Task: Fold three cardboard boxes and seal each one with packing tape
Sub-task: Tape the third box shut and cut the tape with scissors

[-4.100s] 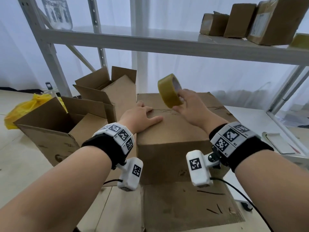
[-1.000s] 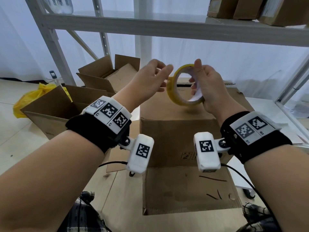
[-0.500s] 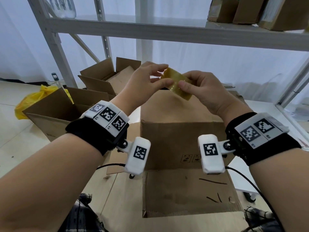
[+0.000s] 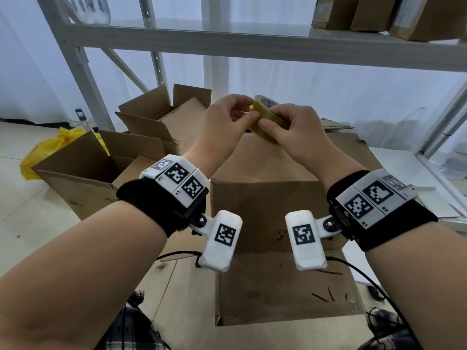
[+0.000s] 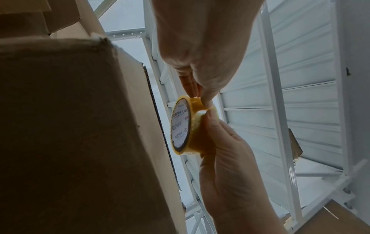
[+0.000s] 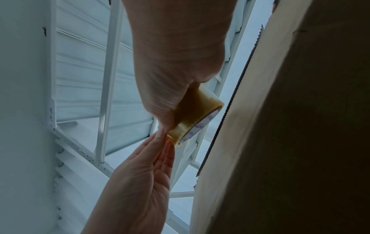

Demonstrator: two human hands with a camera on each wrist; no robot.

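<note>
Together, two hands grip one tape roll.

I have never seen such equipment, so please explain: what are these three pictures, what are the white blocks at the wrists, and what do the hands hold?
No machine here: a person works with bare hands. One picture comes from a camera on the head. The white blocks are wrist cameras; they give the other two pictures, looking along each hand. The right hand holds a yellowish tape roll; the left hand pinches its outer edge with its fingers. Below stands a closed cardboard box, with two open boxes to the left.
</note>
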